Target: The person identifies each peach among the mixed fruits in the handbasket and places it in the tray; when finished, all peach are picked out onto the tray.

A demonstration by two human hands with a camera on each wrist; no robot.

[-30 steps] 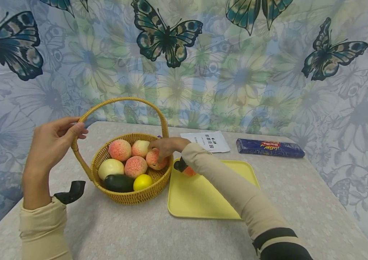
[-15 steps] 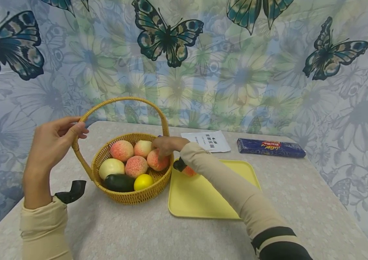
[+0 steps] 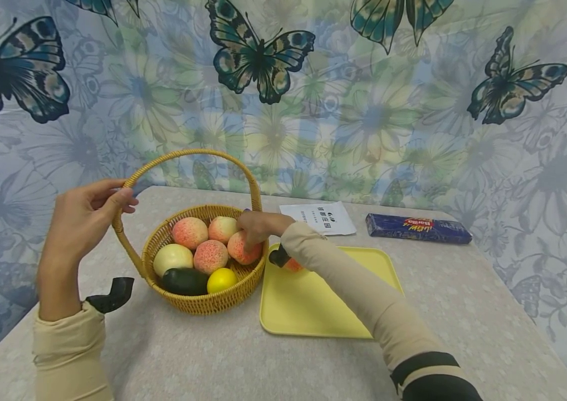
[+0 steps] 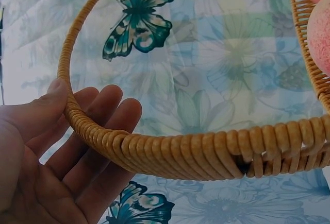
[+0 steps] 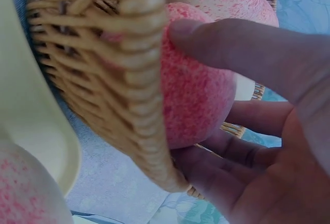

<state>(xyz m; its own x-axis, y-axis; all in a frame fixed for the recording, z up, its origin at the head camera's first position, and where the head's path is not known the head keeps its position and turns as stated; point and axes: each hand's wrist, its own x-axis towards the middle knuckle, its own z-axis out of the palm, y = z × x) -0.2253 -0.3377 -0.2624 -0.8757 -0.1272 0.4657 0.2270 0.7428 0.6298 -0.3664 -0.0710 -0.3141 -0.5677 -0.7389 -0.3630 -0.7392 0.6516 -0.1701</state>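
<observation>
A yellow wicker basket (image 3: 198, 305) stands on the left half of the table. My left hand (image 3: 75, 223) holds the left side of its tall handle (image 3: 190, 152) between thumb and fingers; the left wrist view shows the wrapped handle (image 4: 175, 154) across those fingers. Inside the basket, at its right side, my right hand (image 3: 262, 224) grips a pink-red peach (image 3: 243, 250). In the right wrist view, the thumb lies on this peach (image 5: 193, 100) and the fingers reach behind it. Several more peaches (image 3: 210, 257), a pale round fruit (image 3: 172, 259), a dark green vegetable (image 3: 185, 282) and a yellow fruit (image 3: 221, 280) share the basket.
A yellow tray (image 3: 313, 312) lies right of the basket, with another peach (image 3: 293, 265) on it, partly hidden by the right sleeve. Behind stand a white printed packet (image 3: 321, 218) and a blue Barilla box (image 3: 419, 229). A butterfly-print cloth (image 3: 283, 139) hangs at the back.
The whole view has shifted slightly. My right hand stays at the same peach, its fingers moved slightly; the left hand keeps its hold on the handle.
</observation>
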